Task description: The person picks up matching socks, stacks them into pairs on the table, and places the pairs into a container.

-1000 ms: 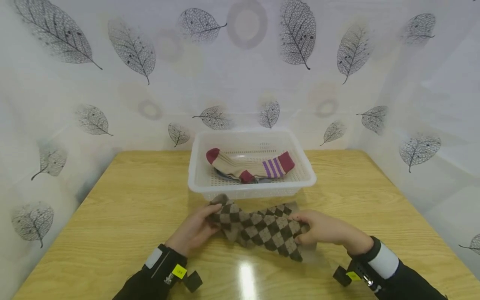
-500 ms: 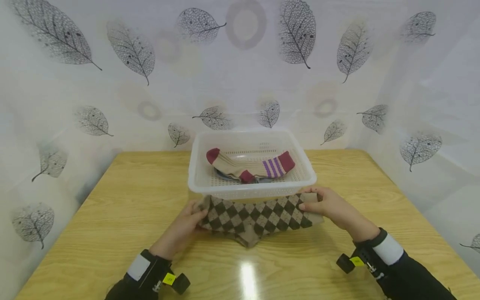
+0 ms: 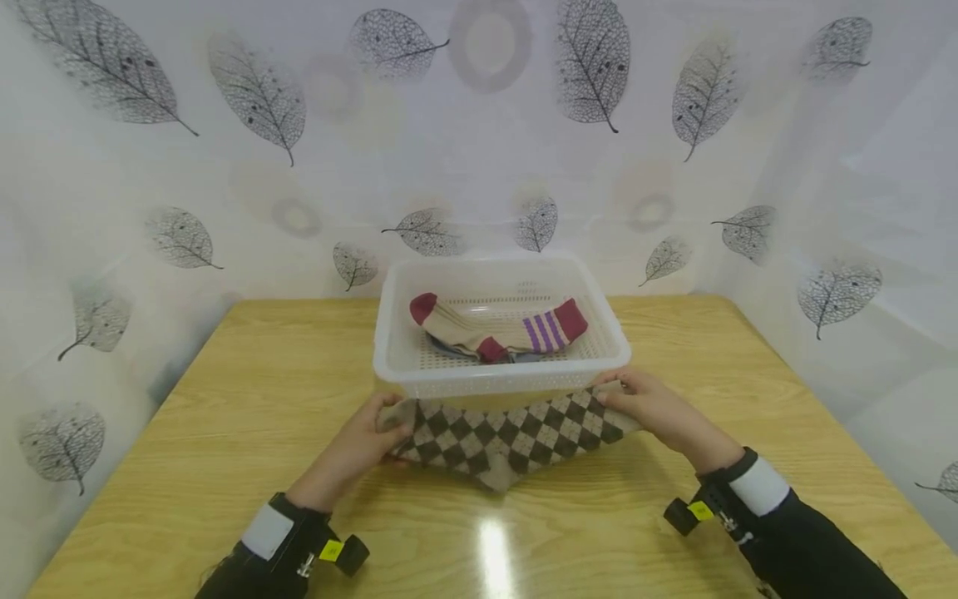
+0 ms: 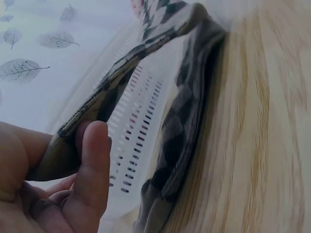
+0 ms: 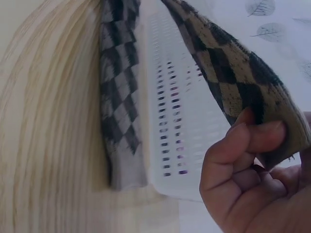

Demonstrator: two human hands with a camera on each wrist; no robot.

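A beige and dark brown argyle sock (image 3: 516, 441) is stretched sideways in the air between both hands, its heel hanging down at the middle. My left hand (image 3: 359, 445) pinches its plain toe end between thumb and fingers. At the other end, my right hand (image 3: 662, 412) pinches the plain cuff, thumb on the near side. Both wrist views show a second argyle sock (image 5: 119, 82) lying flat on the table, alongside the basket and below the raised one. In the head view the raised sock hides most or all of it.
Just beyond the hands stands a white perforated plastic basket (image 3: 501, 378). Inside it lies a beige sock (image 3: 464, 331) with maroon ends and purple stripes, over something grey. The wooden table (image 3: 262, 383) meets a leaf-patterned cloth (image 3: 299, 166) at the back.
The crumpled argyle fabric became one sock spread lengthwise between the hands. The left hand moved left and the right hand moved up and outward. In the last half second both hands barely shifted.
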